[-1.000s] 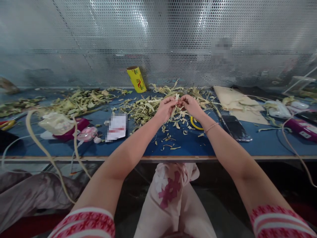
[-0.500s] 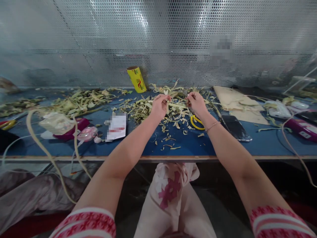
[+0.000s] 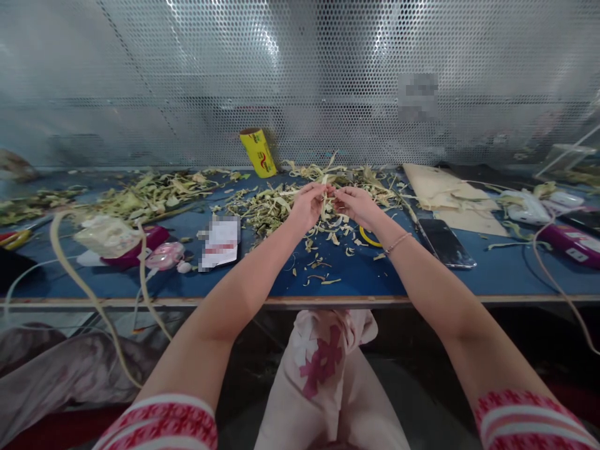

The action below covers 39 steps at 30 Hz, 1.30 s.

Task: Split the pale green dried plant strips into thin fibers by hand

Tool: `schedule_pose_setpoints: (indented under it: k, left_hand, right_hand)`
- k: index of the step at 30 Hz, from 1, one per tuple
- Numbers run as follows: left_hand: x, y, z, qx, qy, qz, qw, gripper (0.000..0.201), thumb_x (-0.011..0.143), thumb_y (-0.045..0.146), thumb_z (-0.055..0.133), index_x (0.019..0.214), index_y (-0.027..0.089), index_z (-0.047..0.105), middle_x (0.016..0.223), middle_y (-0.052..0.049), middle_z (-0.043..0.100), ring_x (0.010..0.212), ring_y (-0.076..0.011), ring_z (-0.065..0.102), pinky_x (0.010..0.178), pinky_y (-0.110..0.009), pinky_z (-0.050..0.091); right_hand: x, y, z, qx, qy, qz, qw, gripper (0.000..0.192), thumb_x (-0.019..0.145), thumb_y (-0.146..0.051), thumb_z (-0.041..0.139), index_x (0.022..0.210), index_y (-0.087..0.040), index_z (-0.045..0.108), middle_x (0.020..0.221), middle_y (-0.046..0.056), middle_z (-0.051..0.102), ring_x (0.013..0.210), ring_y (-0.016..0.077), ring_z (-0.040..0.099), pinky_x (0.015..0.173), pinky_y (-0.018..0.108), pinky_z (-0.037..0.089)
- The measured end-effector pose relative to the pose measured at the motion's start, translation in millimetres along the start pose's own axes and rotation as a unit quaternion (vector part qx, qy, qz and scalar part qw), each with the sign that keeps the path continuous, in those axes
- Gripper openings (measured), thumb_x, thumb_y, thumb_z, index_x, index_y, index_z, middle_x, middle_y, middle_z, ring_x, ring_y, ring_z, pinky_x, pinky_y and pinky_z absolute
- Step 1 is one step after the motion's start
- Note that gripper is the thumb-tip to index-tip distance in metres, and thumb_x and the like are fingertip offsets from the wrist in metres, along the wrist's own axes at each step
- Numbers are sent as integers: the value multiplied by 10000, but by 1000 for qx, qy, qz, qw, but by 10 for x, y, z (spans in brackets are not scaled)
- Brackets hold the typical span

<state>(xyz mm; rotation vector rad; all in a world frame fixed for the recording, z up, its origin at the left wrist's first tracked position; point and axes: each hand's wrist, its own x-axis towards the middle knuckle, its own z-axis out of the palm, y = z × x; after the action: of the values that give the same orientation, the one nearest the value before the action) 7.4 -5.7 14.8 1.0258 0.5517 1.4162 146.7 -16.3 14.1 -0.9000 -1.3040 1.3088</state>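
Observation:
My left hand (image 3: 309, 201) is closed in a pinch on a pale leafy strip (image 3: 327, 181), held over the table's middle. Fingertip to fingertip with it, my right hand (image 3: 355, 203) is pinched at the same strip; whether it grips the strip or some small piece is too fine to make out. Beneath and behind both hands spreads a pile of dry green and cream plant scraps (image 3: 269, 209). A yellow ring-shaped handle (image 3: 370, 237) lies under my right wrist, partly hidden by it.
A yellow tube (image 3: 259, 153) leans by the perforated metal wall (image 3: 300, 75). Left are a white packet (image 3: 220, 244), a pink case (image 3: 165, 255) and another scrap heap (image 3: 154, 194). Right are a dark phone (image 3: 446, 242), cardboard sheets (image 3: 450, 194) and a purple box (image 3: 572, 244). A cream hose (image 3: 77, 269) hangs over the table's edge.
My right hand has moved left, from above the yellow ring to meet my left hand. My left hand has shifted slightly right, and the fingertips now come together.

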Motion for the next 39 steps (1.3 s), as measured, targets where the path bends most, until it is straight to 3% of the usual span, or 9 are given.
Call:
schedule_pose_setpoints:
  k: [5, 10, 12, 15, 18, 22, 26, 34, 39]
  left_hand:
    - [-22, 6, 14, 24, -22, -2, 999, 190, 702, 179, 669, 584, 184, 520, 732, -1, 665, 725, -108, 636, 726, -247, 497]
    - [22, -58, -50, 69, -1, 1, 998, 139, 688, 230, 686, 629, 192, 566, 756, 6, 632, 731, -115, 589, 704, -255, 461]
    - [51, -86, -91, 142, 26, 32, 989, 127, 697, 247, 689, 632, 190, 596, 811, -13, 613, 828, -141, 581, 756, -270, 447]
    - [69, -90, -132, 275, 87, 119, 950, 140, 685, 269, 728, 624, 182, 637, 958, -59, 583, 1015, -200, 538, 839, -296, 418]
    - [44, -54, -128, 335, 78, 183, 921, 168, 682, 309, 750, 629, 189, 644, 953, -62, 561, 964, -207, 529, 787, -296, 409]
    - [-16, -25, -72, 327, 17, 189, 926, 193, 718, 314, 732, 622, 197, 612, 750, -24, 564, 754, -163, 511, 720, -286, 387]
    - [-40, -49, -35, 308, 2, 157, 938, 252, 739, 360, 728, 622, 198, 574, 626, 11, 525, 637, -134, 463, 672, -276, 366]
    - [16, -102, -70, 299, 2, 155, 942, 277, 754, 395, 714, 639, 199, 555, 619, 13, 546, 604, -117, 463, 635, -261, 376]
    - [42, -165, -94, 286, -17, 138, 948, 322, 751, 459, 706, 658, 196, 545, 612, 9, 553, 597, -119, 498, 645, -267, 411]
  right_hand:
    - [-59, -54, 68, 50, 14, 31, 998, 265, 762, -328, 752, 705, -173, 544, 630, -34, 576, 579, 56, 551, 598, 181, 493]
    - [-58, -91, 73, 96, 40, 45, 994, 151, 841, -234, 665, 742, -166, 575, 653, -21, 590, 610, 59, 569, 585, 167, 489]
    - [-55, -100, 67, 93, 61, 35, 993, 171, 845, -241, 655, 728, -175, 549, 677, -18, 593, 633, 61, 574, 580, 162, 485]
    - [-39, -88, 58, 56, 81, 14, 995, 239, 818, -306, 678, 711, -191, 498, 721, -18, 603, 651, 69, 572, 592, 176, 484]
    - [4, -31, 43, -9, 108, -25, 994, 284, 804, -369, 671, 709, -205, 459, 753, -16, 607, 684, 92, 577, 625, 215, 487]
    - [72, 54, 8, -84, 127, -89, 984, 272, 829, -408, 612, 733, -220, 441, 753, -8, 613, 730, 116, 590, 698, 253, 492]
    - [75, 67, -13, -78, 124, -91, 985, 256, 844, -404, 581, 754, -227, 419, 756, -9, 616, 669, 109, 577, 672, 260, 490]
    - [49, 39, -31, -121, 126, -110, 978, 317, 831, -487, 587, 771, -233, 407, 819, 14, 630, 722, 130, 606, 633, 260, 474]
    - [57, 53, -34, -114, 113, -143, 977, 338, 804, -490, 629, 752, -227, 423, 778, 3, 613, 774, 147, 607, 711, 293, 504]
